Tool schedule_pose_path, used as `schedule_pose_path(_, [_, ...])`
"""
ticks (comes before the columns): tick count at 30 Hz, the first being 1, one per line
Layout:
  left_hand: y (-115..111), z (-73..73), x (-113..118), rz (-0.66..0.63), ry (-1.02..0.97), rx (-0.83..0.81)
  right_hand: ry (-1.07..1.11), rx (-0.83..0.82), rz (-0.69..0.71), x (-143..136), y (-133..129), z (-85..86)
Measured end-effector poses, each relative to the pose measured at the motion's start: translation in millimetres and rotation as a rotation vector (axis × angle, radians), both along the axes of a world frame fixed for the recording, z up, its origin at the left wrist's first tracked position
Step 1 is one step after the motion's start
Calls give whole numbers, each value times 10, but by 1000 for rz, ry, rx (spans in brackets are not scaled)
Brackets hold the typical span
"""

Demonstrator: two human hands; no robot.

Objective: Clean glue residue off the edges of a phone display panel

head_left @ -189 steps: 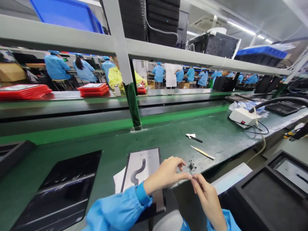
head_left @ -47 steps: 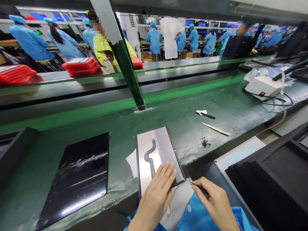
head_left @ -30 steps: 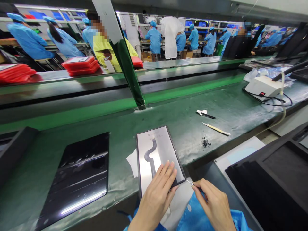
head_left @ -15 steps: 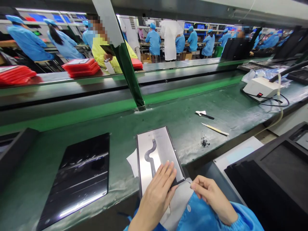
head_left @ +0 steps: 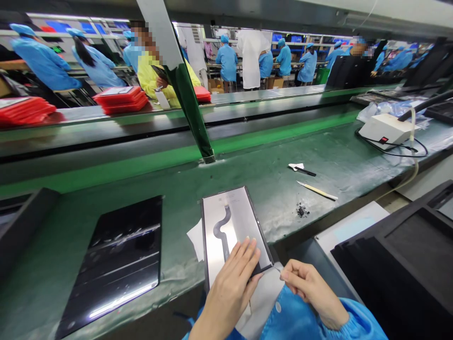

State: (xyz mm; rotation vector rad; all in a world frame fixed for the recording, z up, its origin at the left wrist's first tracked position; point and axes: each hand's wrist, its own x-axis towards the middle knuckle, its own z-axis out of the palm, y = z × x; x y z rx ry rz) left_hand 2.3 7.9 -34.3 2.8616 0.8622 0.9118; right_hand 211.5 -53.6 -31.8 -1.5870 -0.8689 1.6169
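Observation:
A silver-backed display panel (head_left: 244,208) with a dark curved flex strip (head_left: 222,226) lies at the front edge of the green bench. On its lower part my left hand (head_left: 235,281) rests flat, fingers extended. By the panel's lower right corner my right hand (head_left: 309,283) pinches a thin, pointed metallic tool (head_left: 277,268), whose tip is at that corner. White paper (head_left: 196,238) shows under the panel's left side. A glossy black panel (head_left: 123,250) lies to the left.
Beyond the panel lie a yellow-handled blade (head_left: 317,191), a black tool (head_left: 306,171) and black scraps (head_left: 301,210). A white box (head_left: 382,130) with cables stands at the right. A green post (head_left: 193,113) rises from the bench. Black trays (head_left: 406,255) are at the right; people work behind.
The camera view has shifted very slightly. Both hands and the panel keep nearly the same positions.

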Motion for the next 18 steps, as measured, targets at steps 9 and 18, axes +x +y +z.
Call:
schedule_pose_path(9, [-1, -3, -6, 1, -10, -20, 35, 21, -1, 11, -28, -99])
schedule_pose_path(18, [1, -72, 0, -10, -11, 19, 22, 1, 76, 53, -14, -159])
